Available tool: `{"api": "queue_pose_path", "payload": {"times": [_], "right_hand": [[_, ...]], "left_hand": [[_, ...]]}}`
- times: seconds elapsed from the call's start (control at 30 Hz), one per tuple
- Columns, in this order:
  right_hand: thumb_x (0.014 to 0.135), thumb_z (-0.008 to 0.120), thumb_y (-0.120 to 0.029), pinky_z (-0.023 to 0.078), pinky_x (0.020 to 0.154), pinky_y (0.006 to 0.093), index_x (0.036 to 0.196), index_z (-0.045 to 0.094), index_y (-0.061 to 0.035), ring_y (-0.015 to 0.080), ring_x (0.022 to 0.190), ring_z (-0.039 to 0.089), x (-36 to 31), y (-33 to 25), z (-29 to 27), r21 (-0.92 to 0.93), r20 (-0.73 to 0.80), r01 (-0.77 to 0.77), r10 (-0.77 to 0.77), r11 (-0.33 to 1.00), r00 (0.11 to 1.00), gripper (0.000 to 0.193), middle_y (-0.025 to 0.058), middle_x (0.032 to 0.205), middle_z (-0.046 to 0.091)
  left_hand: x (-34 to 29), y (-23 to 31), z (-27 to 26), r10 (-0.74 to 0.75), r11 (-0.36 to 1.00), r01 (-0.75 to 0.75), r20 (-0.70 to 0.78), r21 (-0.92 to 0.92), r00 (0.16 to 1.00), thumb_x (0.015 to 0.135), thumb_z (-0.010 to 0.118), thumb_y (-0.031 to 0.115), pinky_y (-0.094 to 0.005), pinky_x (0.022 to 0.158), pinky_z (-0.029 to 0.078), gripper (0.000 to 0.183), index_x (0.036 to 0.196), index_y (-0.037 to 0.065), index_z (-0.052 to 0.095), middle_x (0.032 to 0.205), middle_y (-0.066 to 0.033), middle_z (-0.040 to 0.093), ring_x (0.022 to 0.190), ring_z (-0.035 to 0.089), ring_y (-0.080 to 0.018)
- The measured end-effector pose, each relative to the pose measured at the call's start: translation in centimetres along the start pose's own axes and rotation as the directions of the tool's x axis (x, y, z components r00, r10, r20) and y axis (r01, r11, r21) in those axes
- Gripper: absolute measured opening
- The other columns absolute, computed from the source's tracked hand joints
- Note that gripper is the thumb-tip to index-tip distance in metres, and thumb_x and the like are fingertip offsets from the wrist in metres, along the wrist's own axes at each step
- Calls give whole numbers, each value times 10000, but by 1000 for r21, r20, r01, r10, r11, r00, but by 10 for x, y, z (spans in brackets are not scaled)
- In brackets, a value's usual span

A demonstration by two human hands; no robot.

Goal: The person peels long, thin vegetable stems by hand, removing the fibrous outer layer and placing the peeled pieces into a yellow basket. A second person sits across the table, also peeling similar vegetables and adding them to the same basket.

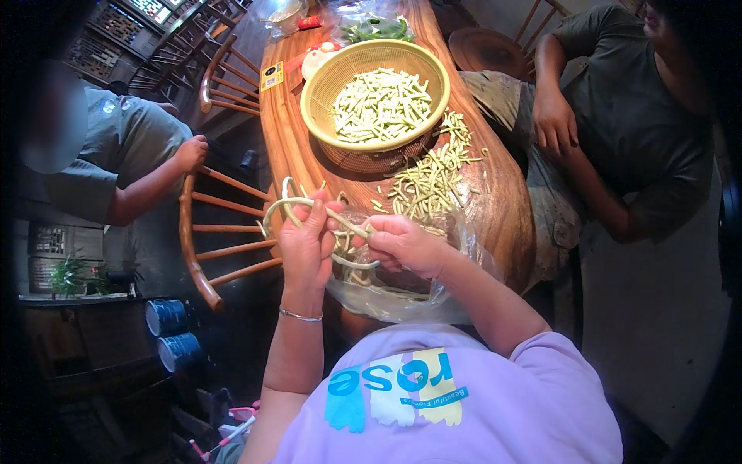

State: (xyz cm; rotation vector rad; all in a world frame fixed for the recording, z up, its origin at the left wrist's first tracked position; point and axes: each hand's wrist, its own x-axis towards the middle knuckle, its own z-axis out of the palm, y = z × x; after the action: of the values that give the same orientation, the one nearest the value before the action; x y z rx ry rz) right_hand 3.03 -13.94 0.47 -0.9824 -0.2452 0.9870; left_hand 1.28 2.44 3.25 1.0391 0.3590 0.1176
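Several long, pale green yardlong beans [290, 202] curl out of my left hand [308, 236], which is closed around them. A bean stretches across to my right hand [403, 244], whose thumb and fingers pinch its end. Both hands hover over a clear plastic bag [386, 303] at the near table edge. More beans appear to lie in the bag, partly hidden by my hands. Beyond them, a yellow colander [321, 127] holds a heap of short cut bean pieces [382, 104]. Loose beans and scraps [429, 182] are scattered on the wood to its right.
The wooden table [506, 201] has a curved edge. Behind the colander are a plastic bag of greens [379, 29] and a yellow card [272, 76]. One person [634, 116] sits at the right; another [131, 143] stands at the left by a wooden chair [193, 232].
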Motion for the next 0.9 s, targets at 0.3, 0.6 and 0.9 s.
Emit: {"api": "queue_pose_path", "payload": {"times": [0.3,0.6,0.9], "right_hand": [[811,405,-162,339,396,277,700,469,-37,156,455,429,52,54,-64,131,-663,91,19,987,748,179,65,569,467],[855,442,-146,375,433,204,901,509,-19,97,499,474,22,3,-4,247,48,45,-58,968,997,151,55,629,528],[814,430,-149,244,349,211,771,517,-43,65,394,344,33,28,-9,-192,-396,78,-150,978,906,143,-5,510,420]], "left_hand": [[-12,-9,17,240,970,-238,-53,39,969,887,446,142,-135,313,219,104,861,43,465,701,-75,542,409,335,-22],[2,-5,-3,-23,996,25,18,-89,1000,857,495,105,-126,343,285,121,923,3,493,797,-140,577,526,448,-60],[12,-5,-6,89,996,-89,-75,-1,993,868,481,135,-117,330,245,139,939,15,480,795,-102,559,437,374,-36]]}}
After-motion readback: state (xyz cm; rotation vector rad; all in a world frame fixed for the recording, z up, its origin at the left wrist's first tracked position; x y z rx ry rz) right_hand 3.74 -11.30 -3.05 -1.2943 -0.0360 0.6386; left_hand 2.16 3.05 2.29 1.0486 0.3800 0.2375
